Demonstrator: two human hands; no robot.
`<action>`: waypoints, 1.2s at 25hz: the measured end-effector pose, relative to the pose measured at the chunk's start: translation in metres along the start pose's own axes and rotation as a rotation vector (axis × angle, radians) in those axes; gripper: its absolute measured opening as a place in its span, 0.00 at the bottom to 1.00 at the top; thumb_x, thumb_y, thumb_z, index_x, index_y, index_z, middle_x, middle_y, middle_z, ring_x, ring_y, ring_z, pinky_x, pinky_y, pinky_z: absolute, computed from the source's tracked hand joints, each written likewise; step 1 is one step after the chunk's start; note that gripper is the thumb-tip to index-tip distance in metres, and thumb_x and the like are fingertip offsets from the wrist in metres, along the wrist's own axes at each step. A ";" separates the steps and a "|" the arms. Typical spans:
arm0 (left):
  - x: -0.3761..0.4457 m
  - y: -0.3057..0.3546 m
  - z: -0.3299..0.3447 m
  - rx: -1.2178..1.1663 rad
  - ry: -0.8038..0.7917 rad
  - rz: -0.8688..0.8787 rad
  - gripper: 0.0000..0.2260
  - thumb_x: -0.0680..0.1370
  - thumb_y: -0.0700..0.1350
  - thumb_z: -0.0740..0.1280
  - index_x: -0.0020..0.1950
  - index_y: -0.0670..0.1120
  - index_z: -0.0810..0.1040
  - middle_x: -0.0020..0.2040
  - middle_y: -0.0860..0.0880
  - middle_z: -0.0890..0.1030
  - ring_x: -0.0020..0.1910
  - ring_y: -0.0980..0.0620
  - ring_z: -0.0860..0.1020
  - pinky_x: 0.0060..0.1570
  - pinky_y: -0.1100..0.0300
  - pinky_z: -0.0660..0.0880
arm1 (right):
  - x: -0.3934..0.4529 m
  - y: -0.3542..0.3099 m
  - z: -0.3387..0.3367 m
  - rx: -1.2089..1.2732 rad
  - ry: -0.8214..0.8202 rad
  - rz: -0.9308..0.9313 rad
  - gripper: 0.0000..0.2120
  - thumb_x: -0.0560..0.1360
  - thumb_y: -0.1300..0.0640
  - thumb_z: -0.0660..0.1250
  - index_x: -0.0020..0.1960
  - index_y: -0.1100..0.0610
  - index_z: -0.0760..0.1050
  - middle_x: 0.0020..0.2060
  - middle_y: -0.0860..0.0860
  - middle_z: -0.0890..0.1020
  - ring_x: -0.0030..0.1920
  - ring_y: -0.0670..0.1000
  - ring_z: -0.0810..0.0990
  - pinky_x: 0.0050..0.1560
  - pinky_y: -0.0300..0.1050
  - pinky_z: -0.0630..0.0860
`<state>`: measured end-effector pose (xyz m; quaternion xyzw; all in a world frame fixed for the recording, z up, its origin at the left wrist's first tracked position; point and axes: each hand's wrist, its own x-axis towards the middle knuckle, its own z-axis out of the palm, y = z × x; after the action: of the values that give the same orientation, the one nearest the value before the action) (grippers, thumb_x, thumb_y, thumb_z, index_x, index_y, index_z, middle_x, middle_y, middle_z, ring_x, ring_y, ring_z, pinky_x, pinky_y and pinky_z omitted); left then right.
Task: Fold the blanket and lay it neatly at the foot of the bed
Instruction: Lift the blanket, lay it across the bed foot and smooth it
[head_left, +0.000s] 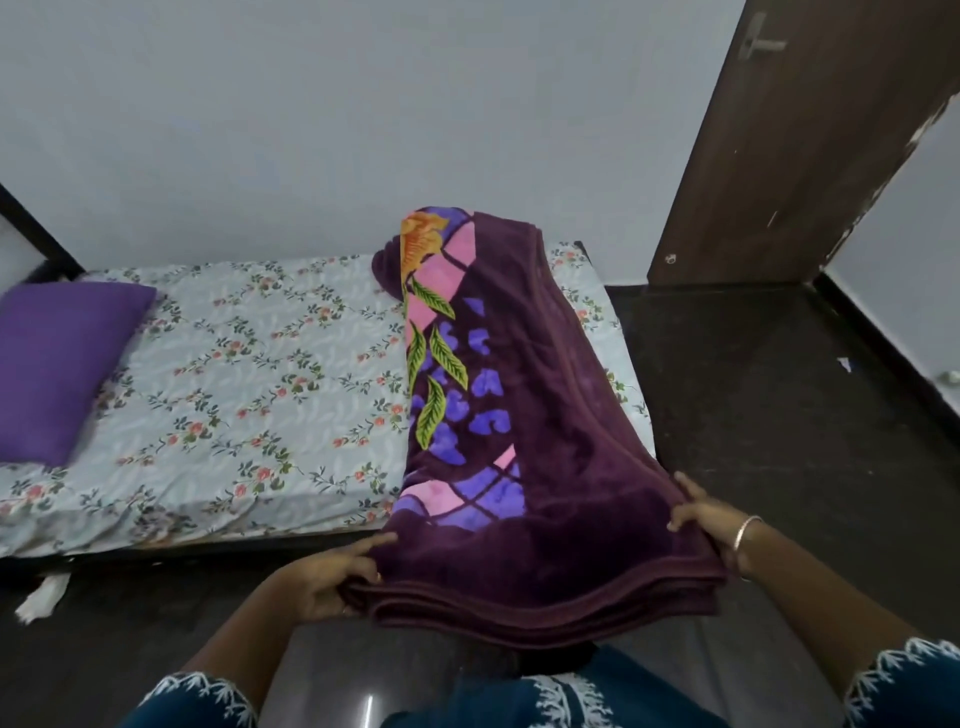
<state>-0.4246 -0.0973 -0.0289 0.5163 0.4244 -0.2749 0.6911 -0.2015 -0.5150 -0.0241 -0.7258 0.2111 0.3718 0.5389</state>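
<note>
Both hands hold the folded blanket (519, 467) by its near corners, L hand (327, 582) and R hand (706, 519) gripping; far end rests on the bed (249, 374) foot. Purple pillow (57, 364) left, door (779, 145) right. No readable writing.

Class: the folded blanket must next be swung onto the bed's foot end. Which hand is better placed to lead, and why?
Right hand, probably: its grip on the blanket lies beside the foot end; the left hand holds the inner corner.

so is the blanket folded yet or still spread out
Folded into a long strip: the blanket shows stacked layered edges where the left hand and right hand grip its near end.
</note>
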 end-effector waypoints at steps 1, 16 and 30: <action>0.003 0.000 0.001 -0.020 -0.004 0.006 0.25 0.72 0.30 0.62 0.66 0.49 0.75 0.50 0.41 0.81 0.41 0.46 0.79 0.41 0.54 0.75 | 0.002 0.002 -0.002 -0.015 0.005 0.039 0.42 0.53 0.69 0.64 0.64 0.45 0.64 0.48 0.62 0.81 0.44 0.61 0.79 0.34 0.46 0.78; 0.105 0.464 0.047 -0.384 0.258 0.667 0.14 0.78 0.33 0.60 0.60 0.48 0.72 0.40 0.44 0.81 0.33 0.48 0.79 0.28 0.60 0.78 | 0.188 -0.405 0.026 0.443 -0.023 -0.268 0.07 0.76 0.55 0.68 0.45 0.59 0.77 0.25 0.53 0.82 0.24 0.50 0.81 0.25 0.44 0.79; -0.404 0.759 0.091 -0.180 0.493 2.145 0.31 0.68 0.32 0.61 0.67 0.54 0.70 0.63 0.46 0.76 0.54 0.49 0.80 0.52 0.51 0.79 | -0.232 -0.817 -0.054 0.846 -0.418 -1.621 0.13 0.75 0.59 0.69 0.58 0.62 0.77 0.47 0.58 0.85 0.46 0.59 0.84 0.45 0.55 0.82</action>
<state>0.0262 0.0325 0.6969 0.6049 -0.0989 0.6097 0.5025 0.2457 -0.3182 0.6725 -0.3135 -0.3425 -0.1018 0.8798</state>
